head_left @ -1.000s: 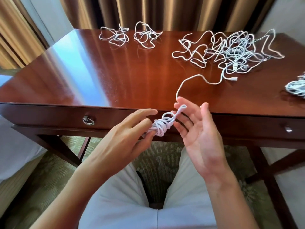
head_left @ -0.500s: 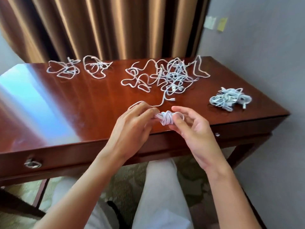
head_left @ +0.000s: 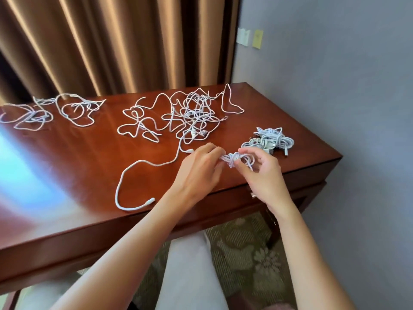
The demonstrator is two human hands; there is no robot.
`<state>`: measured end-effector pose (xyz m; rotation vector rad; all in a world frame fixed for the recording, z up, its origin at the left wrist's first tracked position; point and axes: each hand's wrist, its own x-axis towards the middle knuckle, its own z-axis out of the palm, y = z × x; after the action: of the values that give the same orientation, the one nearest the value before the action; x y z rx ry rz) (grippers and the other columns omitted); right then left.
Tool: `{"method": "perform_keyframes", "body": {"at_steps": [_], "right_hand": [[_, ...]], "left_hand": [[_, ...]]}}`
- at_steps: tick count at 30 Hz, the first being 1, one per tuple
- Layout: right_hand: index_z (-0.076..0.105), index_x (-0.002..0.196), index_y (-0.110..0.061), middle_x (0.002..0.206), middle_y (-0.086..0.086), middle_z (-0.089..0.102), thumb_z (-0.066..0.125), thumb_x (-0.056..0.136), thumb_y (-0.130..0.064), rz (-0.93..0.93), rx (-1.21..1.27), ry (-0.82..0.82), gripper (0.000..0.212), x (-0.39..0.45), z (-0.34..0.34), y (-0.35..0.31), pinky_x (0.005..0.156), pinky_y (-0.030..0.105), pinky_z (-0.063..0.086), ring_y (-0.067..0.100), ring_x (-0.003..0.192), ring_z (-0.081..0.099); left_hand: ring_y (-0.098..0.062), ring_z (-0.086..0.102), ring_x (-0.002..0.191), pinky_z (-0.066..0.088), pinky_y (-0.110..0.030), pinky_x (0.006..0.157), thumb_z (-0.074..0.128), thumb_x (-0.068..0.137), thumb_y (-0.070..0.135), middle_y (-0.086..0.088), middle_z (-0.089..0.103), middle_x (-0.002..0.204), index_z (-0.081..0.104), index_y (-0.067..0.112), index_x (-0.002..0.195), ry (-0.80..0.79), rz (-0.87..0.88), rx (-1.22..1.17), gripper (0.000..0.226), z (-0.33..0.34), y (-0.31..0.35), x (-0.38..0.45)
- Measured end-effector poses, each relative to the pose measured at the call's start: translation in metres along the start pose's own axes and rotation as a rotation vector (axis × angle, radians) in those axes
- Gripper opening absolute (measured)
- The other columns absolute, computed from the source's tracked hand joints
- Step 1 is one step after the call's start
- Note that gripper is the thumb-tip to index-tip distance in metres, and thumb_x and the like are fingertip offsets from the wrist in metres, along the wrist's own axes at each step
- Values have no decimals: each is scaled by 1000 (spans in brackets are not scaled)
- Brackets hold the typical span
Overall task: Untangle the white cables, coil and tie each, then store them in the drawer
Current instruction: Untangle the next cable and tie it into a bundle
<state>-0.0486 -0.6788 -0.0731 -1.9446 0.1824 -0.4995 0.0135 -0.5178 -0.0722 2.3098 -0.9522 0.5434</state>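
Observation:
Both hands hold one small coiled white cable point(head_left: 237, 158) just above the right part of the wooden desk point(head_left: 89, 175). My left hand point(head_left: 199, 168) pinches its left end; my right hand point(head_left: 261, 173) grips its right loops. A pile of coiled cables point(head_left: 271, 140) lies just beyond my right hand. A big tangle of white cables point(head_left: 187, 117) covers the desk's far middle. From it a loose cable point(head_left: 138, 166) trails toward the front edge. Two smaller tangles, the far-left tangle point(head_left: 26, 115) and its neighbour tangle point(head_left: 77, 110), lie at the far left.
Brown curtains point(head_left: 111, 41) hang behind the desk and a grey wall point(head_left: 335, 74) stands to the right. The drawer front point(head_left: 223, 204) runs under the desk's front edge, shut, with a small pull point(head_left: 253, 195) showing beside my right wrist. My legs point(head_left: 190, 276) are under the desk over patterned carpet.
My view has swung right and up. Both hands carried the coiled cable from in front of the drawer to above the desk's right part, near the coiled pile. My right hand closed on it.

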Motion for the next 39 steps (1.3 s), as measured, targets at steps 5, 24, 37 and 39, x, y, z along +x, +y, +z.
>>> {"method": "perform_keyframes", "body": {"at_steps": [5, 24, 37, 39], "right_hand": [[68, 115, -25, 116, -9, 70, 76, 89, -18, 5, -280, 45, 29, 19, -1, 24, 103, 35, 47, 20, 115, 61], [68, 107, -19, 111, -2, 57, 68, 92, -16, -151, -488, 136, 15, 24, 32, -7, 97, 43, 43, 23, 113, 56], [70, 105, -21, 107, 0, 64, 67, 94, -29, -289, -581, -429, 14, 38, 165, -90, 91, 37, 52, 18, 103, 59], [70, 100, -21, 101, 0, 66, 67, 93, -29, -319, -585, -499, 12, 46, 197, -104, 90, 39, 53, 21, 101, 62]], "left_hand": [[-27, 61, 94, 53, -45, 72, 61, 85, 11, -3, 62, 99, 65, 13, 102, -139, -96, -25, 17, 36, -2, 24], [-22, 55, 110, 44, -38, 94, 55, 95, 19, -2, 62, 115, 62, 16, 116, -118, -153, 168, 23, -15, -32, 7], [-24, 61, 89, 51, -41, 77, 55, 84, 17, 2, 64, 88, 65, 17, 86, -70, -415, 229, 10, -122, -123, -50], [-26, 62, 89, 52, -42, 76, 55, 84, 18, 1, 63, 88, 64, 17, 87, -88, -464, 237, 10, -137, -145, -62]]}}
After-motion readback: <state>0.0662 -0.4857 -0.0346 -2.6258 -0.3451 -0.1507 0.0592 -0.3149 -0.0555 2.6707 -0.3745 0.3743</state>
